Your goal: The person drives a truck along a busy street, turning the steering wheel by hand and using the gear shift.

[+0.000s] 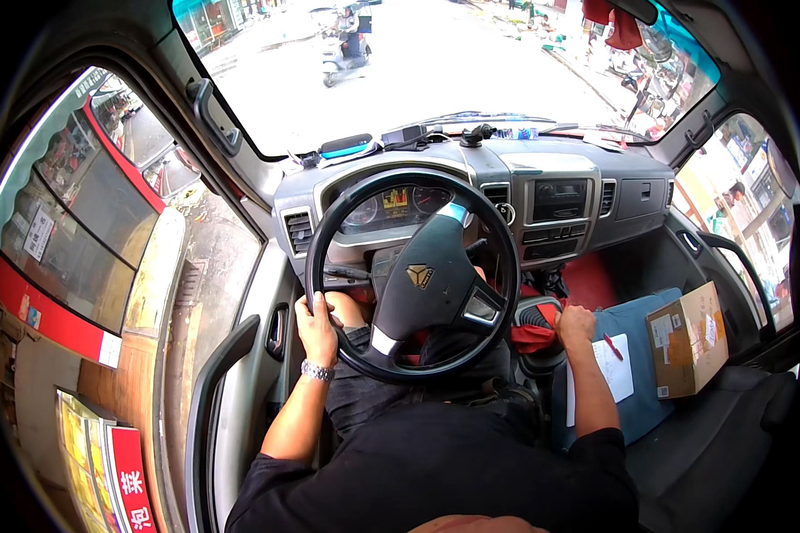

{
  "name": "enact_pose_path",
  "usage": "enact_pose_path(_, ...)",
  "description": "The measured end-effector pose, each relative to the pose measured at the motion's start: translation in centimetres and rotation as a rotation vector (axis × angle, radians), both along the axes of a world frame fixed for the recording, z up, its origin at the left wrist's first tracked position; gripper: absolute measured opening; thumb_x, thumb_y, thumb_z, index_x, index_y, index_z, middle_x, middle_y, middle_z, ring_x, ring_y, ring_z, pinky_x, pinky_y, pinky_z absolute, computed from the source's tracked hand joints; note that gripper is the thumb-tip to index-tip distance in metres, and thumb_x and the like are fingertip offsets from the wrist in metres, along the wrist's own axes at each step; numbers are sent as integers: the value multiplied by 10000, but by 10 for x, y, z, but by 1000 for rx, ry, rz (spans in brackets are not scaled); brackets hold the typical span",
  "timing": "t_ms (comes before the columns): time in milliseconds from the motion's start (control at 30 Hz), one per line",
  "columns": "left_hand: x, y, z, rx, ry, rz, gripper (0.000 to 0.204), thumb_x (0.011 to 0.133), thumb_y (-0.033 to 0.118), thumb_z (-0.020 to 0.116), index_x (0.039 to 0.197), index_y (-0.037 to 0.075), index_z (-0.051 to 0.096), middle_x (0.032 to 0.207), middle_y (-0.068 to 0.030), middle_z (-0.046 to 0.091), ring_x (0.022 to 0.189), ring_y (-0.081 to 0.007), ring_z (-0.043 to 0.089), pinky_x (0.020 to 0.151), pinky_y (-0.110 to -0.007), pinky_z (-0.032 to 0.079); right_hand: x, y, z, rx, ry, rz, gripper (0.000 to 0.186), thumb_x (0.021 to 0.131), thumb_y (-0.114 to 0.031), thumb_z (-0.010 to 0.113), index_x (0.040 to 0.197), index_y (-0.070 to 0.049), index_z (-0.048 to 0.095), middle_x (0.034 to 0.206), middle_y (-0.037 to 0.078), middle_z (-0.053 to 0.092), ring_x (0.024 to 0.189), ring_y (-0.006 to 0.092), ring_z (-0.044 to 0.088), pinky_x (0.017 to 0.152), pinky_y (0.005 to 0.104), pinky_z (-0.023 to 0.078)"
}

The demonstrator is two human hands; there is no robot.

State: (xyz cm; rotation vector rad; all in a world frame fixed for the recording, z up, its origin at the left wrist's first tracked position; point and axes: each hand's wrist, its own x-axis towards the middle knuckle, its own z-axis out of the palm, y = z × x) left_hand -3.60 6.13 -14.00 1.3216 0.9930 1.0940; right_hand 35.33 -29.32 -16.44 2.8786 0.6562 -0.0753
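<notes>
My left hand (316,330) is closed round the lower left rim of the black steering wheel (315,253). A metal-banded watch (317,370) sits on that wrist. To the right of the wheel, my right hand (576,326) is closed in a fist over the top of the gear lever, whose knob it hides. A dark ribbed boot (533,317) and red cloth (532,338) surround the lever's base. Behind the wheel, the instrument cluster (396,204) has a lit centre display.
A cardboard box (689,342), white paper (620,380) and a red pen (612,346) lie on the blue-covered seat (638,311). Along the dashboard are a black-and-blue case (346,146) and a plastic bottle (516,134). Through the windshield, a scooter with a rider (345,53) shows ahead; a red-trimmed shopfront (49,311) stands left.
</notes>
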Motion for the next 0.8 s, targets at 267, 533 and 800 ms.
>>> enact_pose_path(267, 3, 11, 16, 22, 74, -40, 364, 1093, 390, 547, 1178, 40, 497, 828, -37, 606, 531, -97, 569, 468, -250, 469, -1, 0, 4, -9, -6, 10, 452, 946, -471, 670, 987, -43, 810, 989, 191, 780, 948, 348, 765, 846, 428, 606)
enact_pose_path(533, 6, 28, 33, 82, 176, -93, 387, 1089, 372, 558, 1195, 3, 511, 801, -52, 622, 521, -111, 589, 499, -270, 484, -1, 1, 1, -3, -27, 33, 446, 945, -468, 671, 974, -45, 810, 986, 195, 778, 946, 348, 764, 840, 434, 607)
enact_pose_path(800, 19, 56, 57, 125, 341, -157, 394, 1077, 396, 563, 1152, 9, 558, 770, -62, 650, 544, -127, 621, 520, -297, 503, 1, 2, 1, -1, -17, 18, 441, 924, -471, 685, 959, -51, 813, 978, 197, 778, 943, 349, 764, 844, 440, 606)
